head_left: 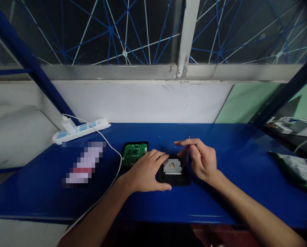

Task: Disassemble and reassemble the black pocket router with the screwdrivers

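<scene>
A black plastic housing (173, 180) with a silver metal plate (177, 168) inside lies on the table. My left hand (145, 173) spans its left side, fingertips at the far edge and thumb along the near edge, holding it steady. At its right side, my right hand (203, 161) is closed around a thin screwdriver (188, 137), whose metal end shows above the fingers. The tool's lower end is too dark and blurred to make out. Left of the housing, partly behind my left hand, sits a green circuit board (135, 151) in a black case.
A white power strip (84, 129) with a plugged-in charger stands at the back left. Its white cable (114, 151) crosses the blue table (235, 151) and my left forearm. A pixelated pale item (88, 163) lies at left, a shiny bag (294, 171) at right.
</scene>
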A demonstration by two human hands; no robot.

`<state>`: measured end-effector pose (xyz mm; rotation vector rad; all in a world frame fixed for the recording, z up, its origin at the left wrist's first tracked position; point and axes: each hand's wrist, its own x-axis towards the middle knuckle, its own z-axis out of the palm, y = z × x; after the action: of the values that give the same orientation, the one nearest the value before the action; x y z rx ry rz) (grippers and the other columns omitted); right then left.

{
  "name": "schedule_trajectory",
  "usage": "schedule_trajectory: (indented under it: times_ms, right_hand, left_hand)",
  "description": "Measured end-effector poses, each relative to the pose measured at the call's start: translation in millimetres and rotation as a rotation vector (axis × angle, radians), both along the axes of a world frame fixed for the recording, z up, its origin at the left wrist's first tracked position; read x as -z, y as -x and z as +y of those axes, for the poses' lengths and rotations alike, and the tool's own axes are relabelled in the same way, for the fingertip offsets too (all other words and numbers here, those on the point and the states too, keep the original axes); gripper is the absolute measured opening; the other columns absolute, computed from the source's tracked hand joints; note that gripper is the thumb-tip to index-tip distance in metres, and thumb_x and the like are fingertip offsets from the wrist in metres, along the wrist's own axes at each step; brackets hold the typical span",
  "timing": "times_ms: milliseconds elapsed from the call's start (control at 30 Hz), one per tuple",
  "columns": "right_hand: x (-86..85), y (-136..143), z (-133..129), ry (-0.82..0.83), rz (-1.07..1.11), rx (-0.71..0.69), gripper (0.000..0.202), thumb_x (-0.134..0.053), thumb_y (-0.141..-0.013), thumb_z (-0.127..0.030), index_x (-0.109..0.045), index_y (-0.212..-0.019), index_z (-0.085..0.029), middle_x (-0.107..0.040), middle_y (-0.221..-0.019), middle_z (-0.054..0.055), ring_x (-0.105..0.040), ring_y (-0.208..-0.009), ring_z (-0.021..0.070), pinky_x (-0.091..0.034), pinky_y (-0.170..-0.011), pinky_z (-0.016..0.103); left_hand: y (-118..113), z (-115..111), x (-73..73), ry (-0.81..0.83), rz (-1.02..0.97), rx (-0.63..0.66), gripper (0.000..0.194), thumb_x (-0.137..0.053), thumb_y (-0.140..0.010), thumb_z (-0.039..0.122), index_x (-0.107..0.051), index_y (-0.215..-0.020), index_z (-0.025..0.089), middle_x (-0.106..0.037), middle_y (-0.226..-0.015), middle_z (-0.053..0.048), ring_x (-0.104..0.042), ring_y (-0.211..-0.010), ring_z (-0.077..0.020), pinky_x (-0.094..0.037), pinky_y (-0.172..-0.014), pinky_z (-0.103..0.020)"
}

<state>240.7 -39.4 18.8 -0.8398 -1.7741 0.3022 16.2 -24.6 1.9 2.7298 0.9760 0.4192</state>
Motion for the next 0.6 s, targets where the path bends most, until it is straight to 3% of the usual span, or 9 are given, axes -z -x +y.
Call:
schedule_trajectory:
  times_ms: [67, 167, 233, 300, 433, 600]
  right_hand:
    - [-0.9, -1.9, 1.6, -0.057, -0.010, -0.021, 0.027, -0.035, -0.102, -0.019, -0.061, -0.108, -0.020, -0.073, -0.102, 0.007, -0.070, -0.070, 0.0118, -0.056, -0.064, 0.029]
    - [-2.2, -2.0, 5.4, -0.191, -0.073, 0.043, 0.015, -0.052, -0.098, -0.026, -0.065, -0.102, -0.020, -0.068, -0.089, 0.006, -0.065, -0.078, 0.0172, -0.055, -0.069, 0.035]
    - [-2.4, -0.4, 6.8, -0.242, -0.097, 0.092, 0.011, -0.064, -0.092, -0.026, -0.068, -0.101, -0.022, -0.064, -0.082, 0.004, -0.061, -0.076, 0.0172, -0.053, -0.067, 0.034]
    - [-1.5, 1.7, 6.3, -0.222, -0.089, 0.107, 0.019, -0.067, -0.090, -0.022, -0.068, -0.109, -0.024, -0.063, -0.081, 0.002, -0.061, -0.071, 0.0152, -0.053, -0.065, 0.032]
    - [3.2, 3.6, 2.0, -0.046, 0.003, 0.046, 0.029, -0.051, -0.098, -0.016, -0.059, -0.124, -0.025, -0.071, -0.097, 0.003, -0.070, -0.075, 0.0127, -0.056, -0.067, 0.029]
    - [4.0, 3.1, 1.9, -0.074, 0.028, -0.071, 0.025, -0.037, -0.101, -0.018, -0.060, -0.111, -0.022, -0.070, -0.103, 0.006, -0.070, -0.087, 0.0166, -0.057, -0.076, 0.035]
  left_hand:
    - [0.1, -0.1, -0.1, 0.004, -0.002, -0.001, 0.091, -0.077, -0.070, 0.065, -0.047, -0.141, 0.017, -0.056, -0.135, -0.012, -0.049, -0.125, -0.0333, -0.040, -0.109, -0.048]
    - [0.1, -0.4, 0.0, 0.000, 0.005, -0.002, 0.091, -0.076, -0.070, 0.065, -0.047, -0.141, 0.017, -0.056, -0.136, -0.013, -0.049, -0.126, -0.0338, -0.040, -0.110, -0.049]
    - [0.2, -0.7, 0.3, -0.004, 0.009, -0.004, 0.091, -0.077, -0.070, 0.065, -0.047, -0.141, 0.017, -0.056, -0.136, -0.013, -0.049, -0.125, -0.0340, -0.040, -0.110, -0.049]
    - [0.3, -0.8, 0.8, -0.007, 0.006, -0.002, 0.091, -0.076, -0.069, 0.065, -0.046, -0.141, 0.017, -0.056, -0.135, -0.013, -0.050, -0.125, -0.0342, -0.039, -0.110, -0.050]
    - [0.4, 0.3, 2.1, -0.002, 0.004, 0.005, 0.092, -0.075, -0.070, 0.067, -0.046, -0.142, 0.017, -0.055, -0.136, -0.013, -0.049, -0.126, -0.0346, -0.039, -0.110, -0.050]
    - [0.8, 1.4, 1.9, -0.004, -0.019, 0.013, 0.089, -0.074, -0.071, 0.067, -0.046, -0.141, 0.020, -0.055, -0.136, -0.012, -0.050, -0.125, -0.0342, -0.041, -0.108, -0.050]
